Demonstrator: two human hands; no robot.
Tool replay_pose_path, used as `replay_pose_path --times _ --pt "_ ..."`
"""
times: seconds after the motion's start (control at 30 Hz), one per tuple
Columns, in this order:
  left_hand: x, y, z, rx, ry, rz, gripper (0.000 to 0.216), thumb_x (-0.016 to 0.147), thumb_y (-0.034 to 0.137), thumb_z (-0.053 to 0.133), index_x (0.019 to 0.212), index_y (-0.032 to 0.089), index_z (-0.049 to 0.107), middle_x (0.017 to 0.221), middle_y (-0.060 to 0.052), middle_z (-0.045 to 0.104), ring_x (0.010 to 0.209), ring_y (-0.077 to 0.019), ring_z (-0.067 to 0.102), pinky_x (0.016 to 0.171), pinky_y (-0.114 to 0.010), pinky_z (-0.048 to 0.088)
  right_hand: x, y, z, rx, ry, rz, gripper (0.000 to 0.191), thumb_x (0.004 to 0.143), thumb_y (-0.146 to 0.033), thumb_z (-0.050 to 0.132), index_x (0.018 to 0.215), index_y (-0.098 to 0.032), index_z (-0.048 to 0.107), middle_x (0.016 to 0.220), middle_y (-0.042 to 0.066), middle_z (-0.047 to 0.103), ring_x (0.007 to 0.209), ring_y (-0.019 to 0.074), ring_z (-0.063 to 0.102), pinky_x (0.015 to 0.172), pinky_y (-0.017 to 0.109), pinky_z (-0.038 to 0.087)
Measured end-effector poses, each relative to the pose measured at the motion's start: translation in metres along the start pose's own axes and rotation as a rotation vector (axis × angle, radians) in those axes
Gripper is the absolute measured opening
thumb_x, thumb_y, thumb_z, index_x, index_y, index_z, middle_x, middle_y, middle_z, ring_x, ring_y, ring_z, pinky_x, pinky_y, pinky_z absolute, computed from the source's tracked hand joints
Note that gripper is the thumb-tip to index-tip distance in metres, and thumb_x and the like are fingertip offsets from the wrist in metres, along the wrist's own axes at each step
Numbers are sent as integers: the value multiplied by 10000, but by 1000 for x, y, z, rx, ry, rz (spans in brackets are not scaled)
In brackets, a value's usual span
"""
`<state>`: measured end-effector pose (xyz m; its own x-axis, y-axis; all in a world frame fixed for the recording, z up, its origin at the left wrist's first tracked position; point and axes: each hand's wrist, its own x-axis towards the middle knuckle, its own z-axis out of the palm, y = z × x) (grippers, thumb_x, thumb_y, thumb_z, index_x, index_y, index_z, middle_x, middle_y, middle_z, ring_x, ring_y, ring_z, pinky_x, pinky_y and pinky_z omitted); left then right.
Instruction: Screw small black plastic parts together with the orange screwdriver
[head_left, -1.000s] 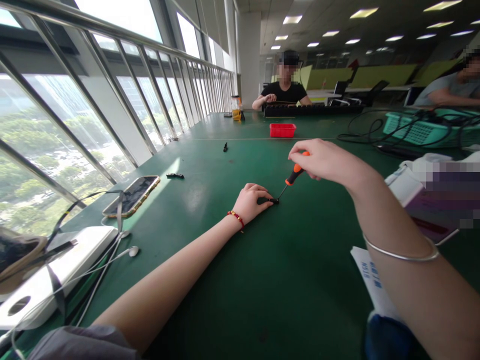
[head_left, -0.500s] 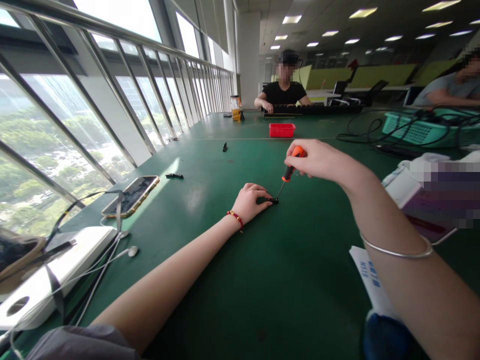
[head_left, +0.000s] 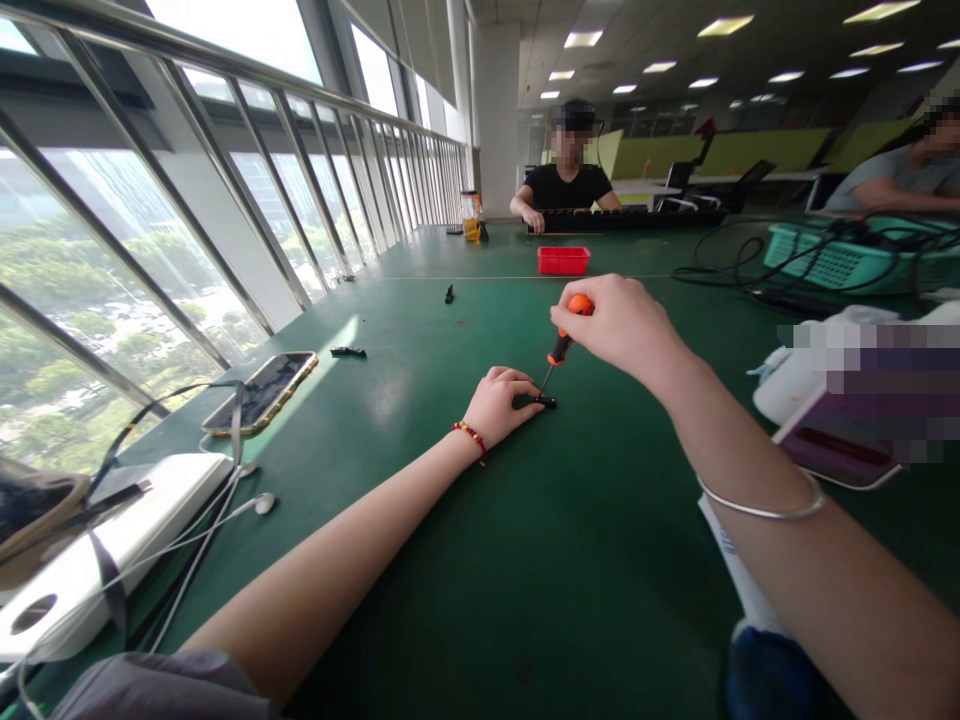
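Note:
My left hand (head_left: 504, 402) rests on the green table (head_left: 450, 560) and pinches a small black part (head_left: 548, 402) between thumb and fingers. What kind of part it is I cannot make out. Above it, my right hand (head_left: 619, 318) grips the orange and black handle of a screwdriver (head_left: 560, 345). The tool is tilted, its thin shaft running down to the end of the part near my left fingertips. Whether the tip touches the part or stands just beside it is too small to tell.
Two more black pieces, one (head_left: 348, 352) at left and one (head_left: 449, 294) farther off, lie on the table. A phone (head_left: 262, 392), white box (head_left: 112, 550) and earphones (head_left: 264, 503) are at left. Beyond stand a red tray (head_left: 564, 261) and a teal basket (head_left: 825, 262). A person (head_left: 568, 185) sits opposite.
My right hand has moved left with the screwdriver, whose tip has shifted from the right end of the black part toward my left fingers. My left hand stays put.

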<state>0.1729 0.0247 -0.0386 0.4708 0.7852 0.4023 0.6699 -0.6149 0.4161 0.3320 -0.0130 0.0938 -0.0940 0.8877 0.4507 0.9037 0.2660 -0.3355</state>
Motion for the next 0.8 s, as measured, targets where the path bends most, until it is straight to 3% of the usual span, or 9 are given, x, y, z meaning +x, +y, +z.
replay_pose_path --times 0.47,0.7,0.8 --pt "0 1 0 14 -5 1 142 761 316 655 854 229 715 1046 -22 663 1051 -225 504 966 -384 417 0 2 3 -59 -18 2 175 738 -347 480 673 -240 603 648 24 595 618 176 506 531 272 298" --pt "1 0 1 13 4 9 131 757 311 659 848 232 711 1039 -23 664 1048 -222 510 968 -391 415 0 -1 4 -115 -20 -1 203 709 -372 519 862 -250 570 722 33 621 608 190 508 538 275 293" --pt "1 0 1 12 5 11 132 759 312 658 852 234 710 1041 -21 664 1050 -222 510 972 -393 413 0 -2 5 -113 -22 -11 219 769 -437 468 829 -250 565 713 37 614 618 193 509 536 276 285"
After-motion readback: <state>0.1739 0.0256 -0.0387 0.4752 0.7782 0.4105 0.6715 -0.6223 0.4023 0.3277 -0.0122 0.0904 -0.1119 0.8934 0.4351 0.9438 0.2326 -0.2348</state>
